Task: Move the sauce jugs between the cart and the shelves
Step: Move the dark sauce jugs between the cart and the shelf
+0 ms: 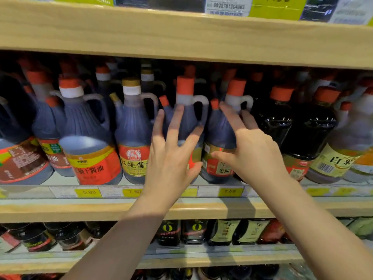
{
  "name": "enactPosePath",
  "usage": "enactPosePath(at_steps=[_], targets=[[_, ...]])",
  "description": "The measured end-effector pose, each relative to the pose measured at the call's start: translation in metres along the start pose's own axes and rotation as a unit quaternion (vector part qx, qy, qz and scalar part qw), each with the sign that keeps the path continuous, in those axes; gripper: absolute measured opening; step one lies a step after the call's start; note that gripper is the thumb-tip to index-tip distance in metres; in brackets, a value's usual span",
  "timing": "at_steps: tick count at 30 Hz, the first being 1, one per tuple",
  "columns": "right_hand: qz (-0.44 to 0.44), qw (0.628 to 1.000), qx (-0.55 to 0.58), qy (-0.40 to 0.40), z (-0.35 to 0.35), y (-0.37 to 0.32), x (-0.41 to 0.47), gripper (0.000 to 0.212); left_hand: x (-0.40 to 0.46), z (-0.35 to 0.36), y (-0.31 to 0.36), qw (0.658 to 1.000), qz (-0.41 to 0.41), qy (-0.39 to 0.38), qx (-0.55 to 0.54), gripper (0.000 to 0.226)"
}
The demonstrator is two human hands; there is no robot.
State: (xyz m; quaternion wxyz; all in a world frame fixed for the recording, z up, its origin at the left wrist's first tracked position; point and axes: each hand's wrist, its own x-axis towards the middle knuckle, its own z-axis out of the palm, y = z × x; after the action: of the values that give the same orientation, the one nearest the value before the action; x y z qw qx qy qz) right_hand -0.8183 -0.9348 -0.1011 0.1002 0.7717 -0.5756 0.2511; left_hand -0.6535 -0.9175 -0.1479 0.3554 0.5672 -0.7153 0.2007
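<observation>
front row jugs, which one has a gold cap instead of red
The gold-capped jug, just left of the left hand; its front-row neighbours all have red caps.

A wooden shelf [60, 209] carries a packed row of upright sauce jugs [88, 138] (yellow price tags along its front).

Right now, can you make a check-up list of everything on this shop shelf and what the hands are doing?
Surface: wooden shelf, yellow price tags along its front edge.
Job's things: dark sauce jugs in a row; red-capped jug and its neighbour jug in the middle.
Clutter: gold-capped jug, black bottles, pale vinegar jug; smaller bottles on the shelf below.
Hands: left hand spread open against the red-capped jug; right hand open, fingers resting on the neighbour jug. Neither is gripping.
Cables: nothing seen.
Surroundings: another shelf above with price labels; cart not in view.
</observation>
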Motion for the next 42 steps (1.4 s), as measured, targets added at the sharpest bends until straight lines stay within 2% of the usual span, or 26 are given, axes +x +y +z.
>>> enactPosePath(at_steps=[12, 17, 19, 21, 24, 27, 29, 33, 42], targets=[[-0.001, 1.0, 0.018, 0.007, 0.003, -0.005, 0.002, 0.094, 0.004, 0.008, -0.004, 0.999, 0.01, 0.008, 0.038, 0.078], [0.012, 0.999, 0.035, -0.018, -0.004, -0.01, -0.003, 0.1, -0.003, -0.008, -0.006, 1.0, 0.018, -0.001, 0.01, 0.083], [0.019, 0.999, 0.033, -0.017, -0.011, -0.017, -0.009, 0.102, -0.016, -0.025, -0.02, 1.0, 0.021, 0.01, 0.003, 0.076], [0.008, 0.999, 0.028, 0.012, -0.018, -0.031, -0.015, 0.099, -0.029, -0.042, -0.044, 1.0, 0.008, 0.025, 0.014, 0.069], [-0.057, 0.996, 0.045, 0.042, -0.02, -0.073, -0.021, 0.085, -0.041, -0.064, -0.092, 0.996, -0.044, 0.047, 0.061, 0.067], [-0.105, 0.993, 0.044, 0.004, -0.008, -0.124, -0.015, 0.077, -0.047, -0.077, -0.125, 0.993, -0.099, 0.021, 0.059, 0.074], [-0.107, 0.993, 0.03, -0.036, 0.004, -0.149, -0.004, 0.08, -0.05, -0.079, -0.131, 0.993, -0.108, -0.008, 0.04, 0.082], [-0.067, 0.995, -0.003, -0.074, 0.025, -0.166, 0.022, 0.103, -0.048, -0.077, -0.135, 0.994, -0.103, -0.016, 0.027, 0.088], [-0.08, 0.995, -0.027, -0.046, 0.028, -0.162, 0.028, 0.105, -0.045, -0.071, -0.142, 0.995, -0.091, -0.021, 0.031, 0.089]])
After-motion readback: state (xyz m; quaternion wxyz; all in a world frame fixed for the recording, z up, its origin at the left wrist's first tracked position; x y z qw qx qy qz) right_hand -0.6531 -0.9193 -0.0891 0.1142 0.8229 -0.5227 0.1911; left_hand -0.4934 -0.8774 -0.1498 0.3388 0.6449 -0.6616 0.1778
